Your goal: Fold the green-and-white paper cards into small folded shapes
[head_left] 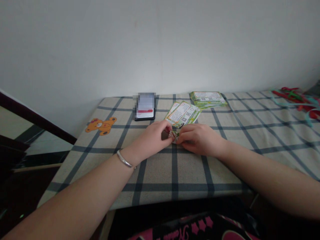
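Note:
Between my two hands is a small folded piece of printed paper (174, 135), mostly covered by fingers. My left hand (157, 134), with a silver bangle (124, 159) at the wrist, pinches its left side. The fingers of my right hand (197, 137) are closed on its right side. Just beyond the hands, a few green and white printed cards (184, 113) lie overlapping on the checked tablecloth (160, 176). How the paper is folded is too small to make out.
Farther back lies a stack of similar cards (208, 97). A phone (145, 111) with a lit screen rests near the wall (160, 50). A bear figure (101, 126) is on the cloth at left. Red and teal ribbons (300, 100) lie at far right.

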`<action>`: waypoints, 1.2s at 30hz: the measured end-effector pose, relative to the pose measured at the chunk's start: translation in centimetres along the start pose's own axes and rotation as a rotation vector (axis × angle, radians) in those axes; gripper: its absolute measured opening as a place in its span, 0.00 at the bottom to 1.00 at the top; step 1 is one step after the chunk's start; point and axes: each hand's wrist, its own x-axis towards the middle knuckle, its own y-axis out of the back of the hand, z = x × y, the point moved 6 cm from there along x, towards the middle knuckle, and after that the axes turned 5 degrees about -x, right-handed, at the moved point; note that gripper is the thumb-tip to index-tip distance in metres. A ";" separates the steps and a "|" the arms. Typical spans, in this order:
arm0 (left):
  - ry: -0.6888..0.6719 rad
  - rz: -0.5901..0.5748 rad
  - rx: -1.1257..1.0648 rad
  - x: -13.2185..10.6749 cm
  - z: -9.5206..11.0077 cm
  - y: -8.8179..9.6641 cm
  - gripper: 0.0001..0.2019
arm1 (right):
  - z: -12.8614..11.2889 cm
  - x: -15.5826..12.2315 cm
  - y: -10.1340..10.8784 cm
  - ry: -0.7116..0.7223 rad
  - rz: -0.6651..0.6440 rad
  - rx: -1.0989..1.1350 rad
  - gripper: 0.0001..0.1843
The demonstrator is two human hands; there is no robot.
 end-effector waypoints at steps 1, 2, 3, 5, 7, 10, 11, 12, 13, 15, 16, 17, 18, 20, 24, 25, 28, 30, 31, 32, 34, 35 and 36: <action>0.028 -0.013 -0.048 0.0 -0.1 -0.1 0.07 | 0.1 0.0 0.0 -0.008 -0.005 0.031 0.07; 0.047 -0.017 -0.095 0.0 -0.2 -0.2 0.07 | 0.1 0.0 0.0 -0.018 -0.011 0.065 0.06; 0.055 -0.013 -0.127 0.0 -0.3 -0.3 0.08 | 0.2 0.1 0.0 -0.030 -0.015 0.103 0.06; 0.061 0.002 -0.159 0.0 -0.5 -0.3 0.08 | 0.4 0.2 0.0 -0.071 -0.003 0.202 0.04; 0.056 0.017 -0.176 -0.1 -0.6 -0.3 0.08 | 1.1 0.3 0.0 -0.163 0.062 0.324 0.02; 0.045 0.035 -0.170 -0.1 -0.4 -0.2 0.08 | 2.7 0.1 0.3 -0.375 0.246 0.463 0.05; 0.042 0.039 -0.158 -0.1 -0.3 -0.1 0.08 | 3.0 0.0 0.3 -0.420 0.290 0.486 0.07; 0.039 0.043 -0.144 -0.2 -0.1 0.0 0.07 | 3.3 0.0 0.2 -0.450 0.310 0.498 0.08; 0.035 0.047 -0.130 -0.2 0.1 0.1 0.07 | 3.4 0.0 0.1 -0.464 0.310 0.497 0.09; 0.025 0.065 -0.102 -0.2 0.4 0.4 0.07 | 3.4 0.0 -0.2 -0.460 0.269 0.460 0.10; 0.018 0.079 -0.091 -0.1 0.5 0.5 0.06 | 3.3 0.1 -0.3 -0.451 0.238 0.431 0.11; 0.010 0.097 -0.080 -0.1 0.6 0.6 0.06 | 3.2 0.1 -0.4 -0.443 0.215 0.400 0.11; -0.001 0.116 -0.071 -0.1 0.6 0.8 0.06 | 3.1 0.1 -0.5 -0.437 0.196 0.369 0.10; -0.018 0.156 -0.058 -0.1 0.7 1.0 0.06 | 3.0 0.2 -0.6 -0.430 0.166 0.323 0.08; -0.029 0.198 -0.071 -0.2 0.9 1.1 0.07 | 2.6 0.4 -0.5 -0.409 0.168 0.268 0.07; -0.034 0.192 -0.084 -0.2 0.9 1.1 0.07 | 2.6 0.5 -0.3 -0.399 0.190 0.254 0.08; -0.074 0.147 -0.094 -0.2 1.5 1.0 0.07 | 2.2 0.5 0.1 -0.352 0.246 0.212 0.10; -0.125 0.120 -0.073 -0.1 2.1 1.1 0.06 | 1.9 0.5 0.3 -0.312 0.251 0.196 0.12; -0.152 0.111 -0.062 -0.1 2.4 1.1 0.05 | 1.7 0.6 0.4 -0.292 0.248 0.190 0.12; -0.178 0.108 -0.056 -0.1 2.7 1.1 0.03 | 1.5 0.6 0.4 -0.271 0.246 0.183 0.13; -0.217 0.113 -0.050 -0.2 3.1 1.3 0.01 | 1.2 0.7 0.6 -0.229 0.244 0.163 0.13; -0.230 0.121 -0.044 -0.2 3.2 1.3 0.01 | 1.1 0.7 0.6 -0.211 0.246 0.150 0.13; -0.239 0.133 -0.037 -0.2 3.3 1.4 0.02 | 1.0 0.7 0.7 -0.193 0.246 0.136 0.12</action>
